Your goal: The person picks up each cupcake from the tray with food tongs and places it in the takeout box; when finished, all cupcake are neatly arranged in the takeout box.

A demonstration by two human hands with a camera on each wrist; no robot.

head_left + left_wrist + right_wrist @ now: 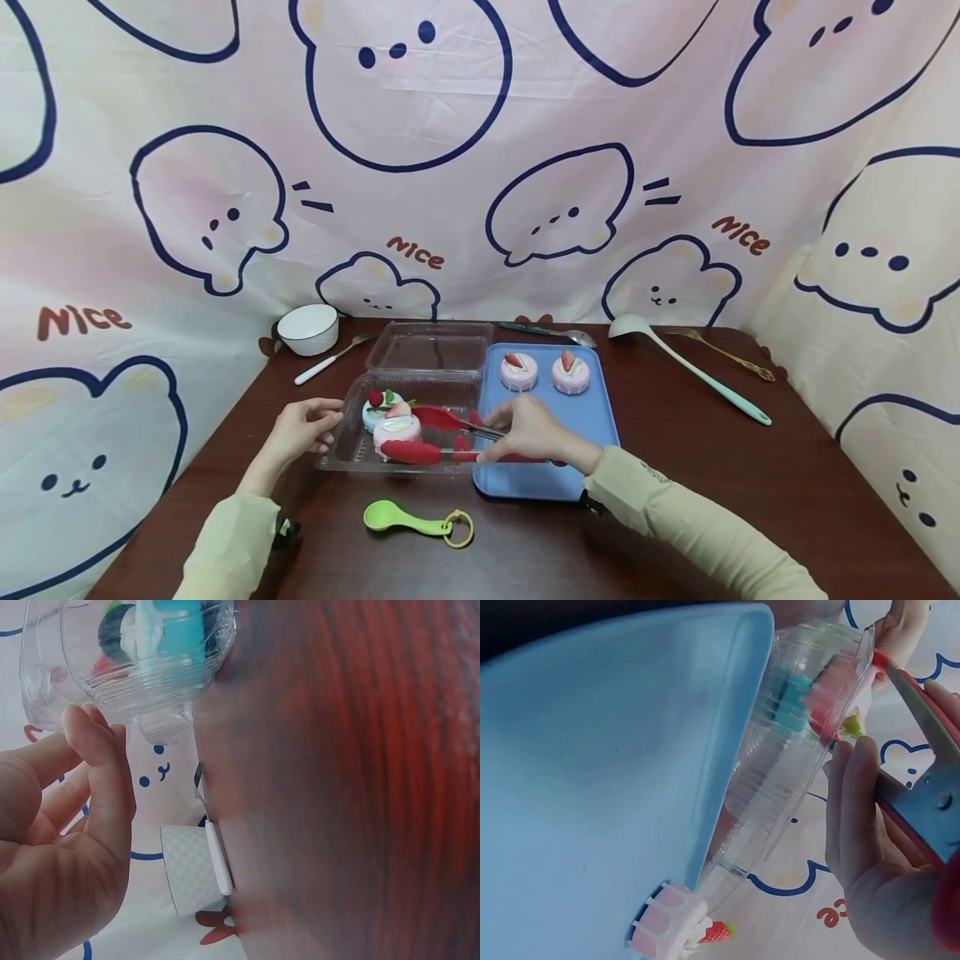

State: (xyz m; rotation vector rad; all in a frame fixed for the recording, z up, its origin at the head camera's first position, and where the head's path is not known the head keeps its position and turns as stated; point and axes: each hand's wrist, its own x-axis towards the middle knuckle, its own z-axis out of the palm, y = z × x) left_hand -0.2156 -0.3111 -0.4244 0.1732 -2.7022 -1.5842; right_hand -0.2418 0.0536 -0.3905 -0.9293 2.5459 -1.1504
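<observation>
Only the head view shows the green spoon (408,519); the right hand (527,429) pinches tongs (417,452), with a pink cake (397,428) left of it, between their ends.

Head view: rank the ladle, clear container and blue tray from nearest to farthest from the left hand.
1. Clear container: just to the right of the left hand.
2. Blue tray: right of the container.
3. Ladle: farther right, beyond the tray.

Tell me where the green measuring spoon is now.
In the head view, the green measuring spoon lies on the brown table, left of centre, in front of the clear plastic container, by the near-left corner of the blue tray.
</observation>
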